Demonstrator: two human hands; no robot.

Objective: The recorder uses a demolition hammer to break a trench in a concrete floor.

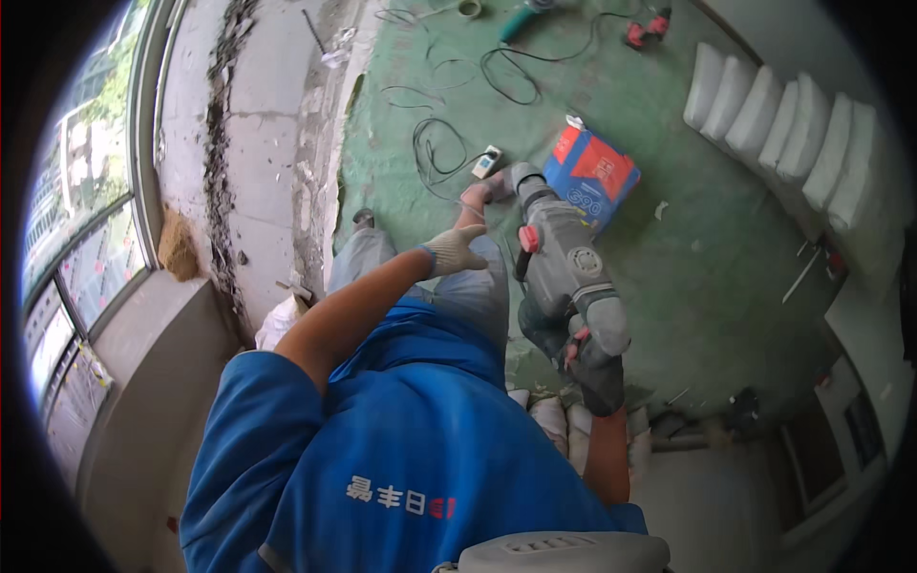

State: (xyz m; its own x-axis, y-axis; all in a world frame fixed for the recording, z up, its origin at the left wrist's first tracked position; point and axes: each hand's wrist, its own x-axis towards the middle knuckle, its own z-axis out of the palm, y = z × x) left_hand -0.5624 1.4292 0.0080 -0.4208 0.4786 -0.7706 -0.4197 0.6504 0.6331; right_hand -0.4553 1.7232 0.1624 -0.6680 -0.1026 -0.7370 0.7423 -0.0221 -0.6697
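Note:
A large grey rotary hammer point(570, 263) with a red knob hangs in front of me, to the right of my legs. My right hand point(600, 379), in a dark glove, is wrapped round its rear handle. My left hand point(453, 251), in a pale knit glove, is held over my thigh with its fingers stretched out. It is apart from the tool and holds nothing. Past the tool's front end stands a blue and red box point(592, 177) on the green floor point(669, 277). Whether a bit sits in the tool cannot be made out.
A white socket block point(486, 161) with a coiled cable lies beyond my foot. Farther off are a red drill point(649, 30), a teal tool point(523, 19) and a tape roll point(469, 9). White bundles point(783, 119) line the right; rubble point(218, 143) runs along the window side.

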